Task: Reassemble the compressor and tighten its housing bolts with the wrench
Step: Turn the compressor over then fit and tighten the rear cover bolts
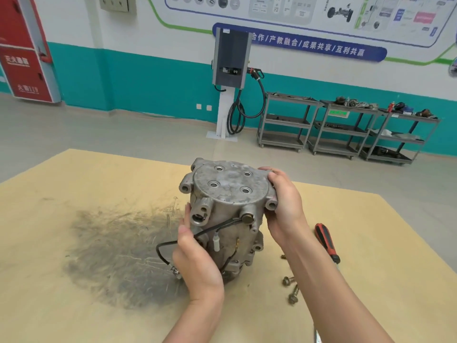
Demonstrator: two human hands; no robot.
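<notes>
- Compressor (228,214) stands on end near the middle of the table (74,305), its round end cover (230,185) facing up at me, with four recessed holes showing in the flat top.
- My left hand (197,261) holds the compressor's lower left side; the thumb reaches up along the housing beside an open port (199,216), and the fingers go round the far side where I cannot see them.
- My right hand (284,206) grips the right edge of the end cover, thumb lying over the top rim, fingers wrapped around the side beside a mounting ear (271,204).
- A black wire (163,246) runs from a round fitting (248,217) on the front of the housing, passes behind my left hand and loops out to a small connector (176,271) just beside that wrist.
- Three loose bolts (290,285) lie on the table to the right of the compressor, close under my right forearm; one is small and farther back.
- A screwdriver (327,243) with a red and black handle lies on the table to the right of my right wrist, apart from the compressor.
- A dark smudged patch (111,256) marks the table to the compressor's left.
- Grey shelf carts (346,127) stand against the far teal wall.
</notes>
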